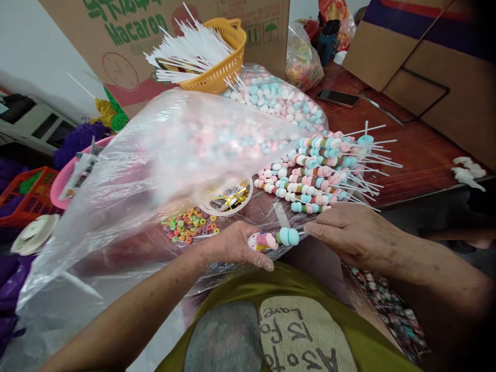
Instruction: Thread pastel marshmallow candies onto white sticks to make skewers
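A candy skewer (pixel 288 236) lies across the front edge of the table, with blue, pink and green sweets threaded on a white stick. My left hand (pixel 236 245) is closed around its left end, thumb below and fingers above. At the other end, the fingertips of my right hand (pixel 349 235) pinch the bare stick; part of that grip is hidden. Just beyond my right hand, finished-looking marshmallow skewers (pixel 325 168) lie in a pile, their sticks pointing right. Ring-shaped cereal pieces (pixel 189 226) are scattered beyond my left wrist, beside a round tub (pixel 250 195) of small wrapped items.
A large clear plastic bag (pixel 127 155) of pastel marshmallows (pixel 271 95) covers much of the table. Behind it stand a yellow basket (pixel 236 44) of white sticks and a cardboard box (pixel 267 31). A phone (pixel 338 97) and crumpled tissue (pixel 468 170) lie to the right.
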Demonstrator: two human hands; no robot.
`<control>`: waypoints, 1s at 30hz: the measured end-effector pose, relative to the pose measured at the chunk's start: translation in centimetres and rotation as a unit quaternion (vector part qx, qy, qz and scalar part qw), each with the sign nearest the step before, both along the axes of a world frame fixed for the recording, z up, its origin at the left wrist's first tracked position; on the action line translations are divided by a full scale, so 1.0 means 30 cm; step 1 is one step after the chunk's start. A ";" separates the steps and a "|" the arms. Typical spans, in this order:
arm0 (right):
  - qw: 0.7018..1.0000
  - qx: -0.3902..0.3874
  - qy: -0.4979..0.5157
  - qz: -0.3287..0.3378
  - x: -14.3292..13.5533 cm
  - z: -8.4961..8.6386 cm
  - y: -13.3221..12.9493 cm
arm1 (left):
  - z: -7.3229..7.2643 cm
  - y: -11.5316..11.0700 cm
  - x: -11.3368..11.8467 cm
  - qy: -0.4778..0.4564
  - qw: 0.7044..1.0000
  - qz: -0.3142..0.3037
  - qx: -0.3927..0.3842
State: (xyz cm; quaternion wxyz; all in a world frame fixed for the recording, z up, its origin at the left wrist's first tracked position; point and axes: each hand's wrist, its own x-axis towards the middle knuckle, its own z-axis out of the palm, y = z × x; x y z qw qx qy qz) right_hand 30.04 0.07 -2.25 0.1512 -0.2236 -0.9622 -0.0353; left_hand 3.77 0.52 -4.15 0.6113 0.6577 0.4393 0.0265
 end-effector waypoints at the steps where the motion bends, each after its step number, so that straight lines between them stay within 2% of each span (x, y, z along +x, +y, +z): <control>1: 1.000 -0.008 0.000 -0.006 0.000 -0.003 -0.001 | 0.000 0.001 0.001 0.016 0.999 0.012 0.044; 3: 1.000 -0.019 0.002 -0.019 -0.001 -0.004 -0.001 | 0.004 0.003 0.004 0.084 0.985 0.022 0.147; 5: 0.999 -0.026 0.005 -0.026 -0.001 0.001 -0.001 | 0.010 0.005 0.005 0.143 0.961 -0.005 0.237; 8: 0.999 -0.031 0.012 -0.018 0.001 0.012 -0.001 | 0.016 0.007 0.003 0.135 0.948 -0.070 0.278; 11: 1.000 -0.013 0.014 -0.006 0.006 0.021 -0.001 | 0.014 0.013 -0.002 0.087 0.971 -0.075 0.209; 14: 1.000 0.017 0.004 0.007 0.010 0.031 0.006 | 0.009 0.015 -0.003 0.047 0.993 -0.081 0.073; 17: 0.999 0.035 -0.016 0.023 0.010 0.041 0.021 | 0.009 0.012 0.000 0.035 0.990 -0.110 -0.078; 20: 0.998 0.037 -0.026 0.032 0.006 0.040 0.037 | 0.013 0.008 0.001 -0.004 0.980 -0.099 -0.170; 24: 0.999 -0.003 0.006 0.041 0.000 0.017 0.037 | 0.015 0.008 -0.003 -0.049 0.980 -0.034 -0.189; 30: 0.997 -0.069 0.019 0.030 -0.022 -0.027 0.003 | 0.018 0.009 0.008 -0.033 0.998 -0.012 -0.058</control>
